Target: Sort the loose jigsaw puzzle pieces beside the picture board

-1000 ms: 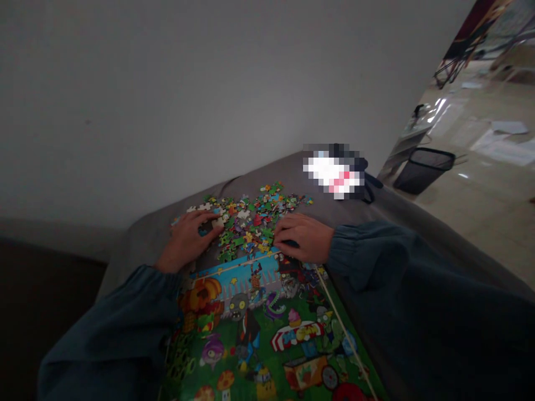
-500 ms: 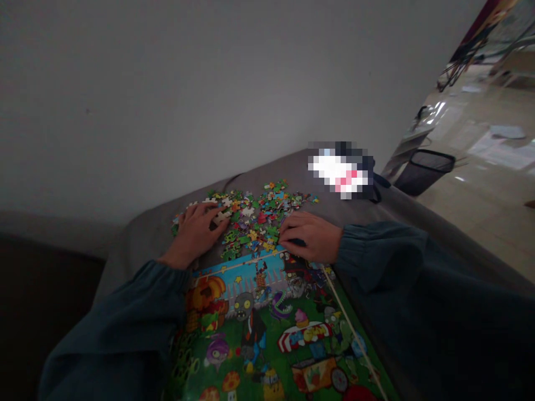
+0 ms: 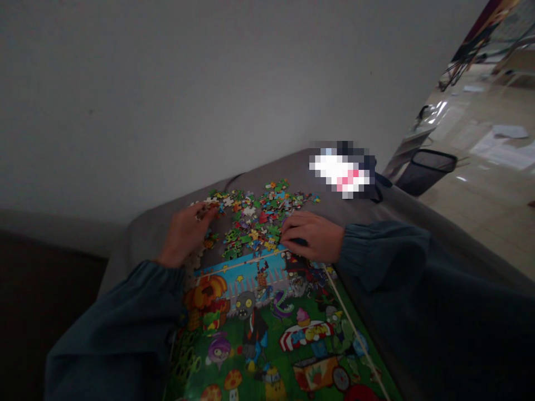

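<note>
A heap of small, many-coloured jigsaw pieces (image 3: 254,214) lies on a grey padded surface (image 3: 137,239). In front of it sits a colourful cartoon puzzle picture (image 3: 267,328) with a green lawn and zombies. My left hand (image 3: 186,234) is raised at the heap's left edge, its fingertips pinched on a jigsaw piece. My right hand (image 3: 311,236) rests palm down at the heap's right side, on the picture's top right corner, fingers curled loosely over a dark spot. Both arms wear dark teal sleeves.
A blurred-out object with a dark strap (image 3: 343,170) lies at the far right of the grey surface. A black mesh bin (image 3: 426,170) stands on the shiny floor to the right. A plain wall rises behind the surface.
My left hand has lifted from lying flat on the pieces and closed its fingertips on one at the heap's left edge. My right hand has stayed where it was.
</note>
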Demonstrator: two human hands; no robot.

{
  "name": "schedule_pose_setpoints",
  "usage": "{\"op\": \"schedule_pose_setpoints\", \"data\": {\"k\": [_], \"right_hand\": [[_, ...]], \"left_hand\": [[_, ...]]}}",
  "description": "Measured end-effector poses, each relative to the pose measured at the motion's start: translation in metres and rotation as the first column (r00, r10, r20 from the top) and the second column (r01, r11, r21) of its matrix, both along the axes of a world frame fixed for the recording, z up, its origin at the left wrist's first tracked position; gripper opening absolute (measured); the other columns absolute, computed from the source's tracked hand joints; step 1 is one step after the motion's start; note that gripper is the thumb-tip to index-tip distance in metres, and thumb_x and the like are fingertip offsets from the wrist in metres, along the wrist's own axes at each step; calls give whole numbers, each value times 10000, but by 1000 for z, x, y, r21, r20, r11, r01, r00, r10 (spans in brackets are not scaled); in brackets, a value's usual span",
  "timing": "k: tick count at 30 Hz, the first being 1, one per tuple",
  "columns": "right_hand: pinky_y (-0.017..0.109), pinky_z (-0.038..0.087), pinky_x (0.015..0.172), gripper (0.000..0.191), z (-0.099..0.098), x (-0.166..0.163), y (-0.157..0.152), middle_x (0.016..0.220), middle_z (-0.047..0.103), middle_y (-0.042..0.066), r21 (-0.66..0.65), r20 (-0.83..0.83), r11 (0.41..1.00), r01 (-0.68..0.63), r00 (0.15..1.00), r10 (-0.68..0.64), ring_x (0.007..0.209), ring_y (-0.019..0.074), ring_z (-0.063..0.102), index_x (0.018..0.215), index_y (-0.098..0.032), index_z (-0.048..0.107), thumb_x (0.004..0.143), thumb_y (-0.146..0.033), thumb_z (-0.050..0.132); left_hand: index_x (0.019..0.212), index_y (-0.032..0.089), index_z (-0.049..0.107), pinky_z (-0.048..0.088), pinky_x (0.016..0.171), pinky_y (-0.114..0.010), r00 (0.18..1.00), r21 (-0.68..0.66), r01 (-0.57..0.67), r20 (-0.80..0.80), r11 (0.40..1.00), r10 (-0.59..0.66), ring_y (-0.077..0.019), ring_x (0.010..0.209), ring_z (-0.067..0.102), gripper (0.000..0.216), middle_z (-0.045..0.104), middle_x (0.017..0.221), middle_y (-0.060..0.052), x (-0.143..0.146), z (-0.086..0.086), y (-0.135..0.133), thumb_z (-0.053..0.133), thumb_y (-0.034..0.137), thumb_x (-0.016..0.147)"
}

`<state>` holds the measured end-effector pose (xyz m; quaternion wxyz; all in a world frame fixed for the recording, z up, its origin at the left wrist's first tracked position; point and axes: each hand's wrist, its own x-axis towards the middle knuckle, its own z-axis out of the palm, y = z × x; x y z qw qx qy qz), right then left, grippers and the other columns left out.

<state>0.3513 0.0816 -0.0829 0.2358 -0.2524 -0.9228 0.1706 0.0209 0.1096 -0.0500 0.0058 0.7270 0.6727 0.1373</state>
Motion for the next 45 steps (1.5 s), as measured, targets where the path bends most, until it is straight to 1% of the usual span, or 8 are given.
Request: {"op": "schedule_pose_setpoints", "data": {"k": [6,15,22,25,29,32,38,45], "right_hand": [[391,464,909,226,-1,1,0,1034,716,93,0,1,1000,-4,1000,4,979,214,609,943,-169,746,992,-258,544],[405,465,918,230,-1,1,0,1033,712,99,8,17,1000,-10,1000,10,982,217,607,956,-171,751,996,-267,546],[407,470,918,238,0,1,0,1031,716,100,5,2,1000,-14,1000,14,984,222,616,954,-168,755,995,-261,540],[403,474,917,252,0,2,0,1027,716,98,10,4,1000,-17,1000,17,989,222,615,960,-163,756,998,-267,530],[405,477,916,248,0,2,0,1032,715,100,10,3,1000,-20,1000,20,991,221,617,964,-163,753,998,-261,528],[411,477,919,242,0,2,-1,1031,715,98,13,-2,1000,-16,1000,16,989,222,619,957,-167,751,997,-264,533],[413,480,919,241,0,1,0,1021,717,105,27,-11,999,-19,1000,19,984,226,621,946,-158,754,993,-253,538],[420,489,908,253,0,3,0,1021,716,103,17,3,1000,-26,1000,26,980,234,627,958,-157,753,997,-260,526]], "left_hand": [[657,201,642,334,494,-293,995,-138,56,89,989,-44,-189,540,542,558,602,557,-23,-4,3,3,535,730,798],[977,216,783,489,654,-300,983,-126,79,175,989,-56,-243,783,700,661,797,895,-48,-1,2,1,404,749,875],[1102,242,771,534,805,-369,984,85,27,172,996,-42,-271,919,697,532,778,1102,-59,1,3,-4,463,642,933],[1048,267,780,527,934,-410,972,101,153,161,983,-168,-276,1086,664,556,742,1213,-58,0,6,-5,464,706,919],[1009,292,789,481,1061,-448,927,-15,355,136,935,-349,-270,1154,642,658,735,1220,-57,-10,10,-1,468,840,834],[1101,248,769,479,1050,-482,926,-42,369,101,929,-363,-304,1153,631,714,724,1196,-108,-20,7,2,501,845,815],[1058,268,781,484,1013,-489,904,-97,428,56,899,-424,-287,1067,649,595,730,1132,-91,-25,-2,4,559,775,839],[932,244,785,526,967,-421,881,-96,472,90,876,-465,-239,985,668,615,757,1047,-78,-29,5,7,404,726,940]]}}
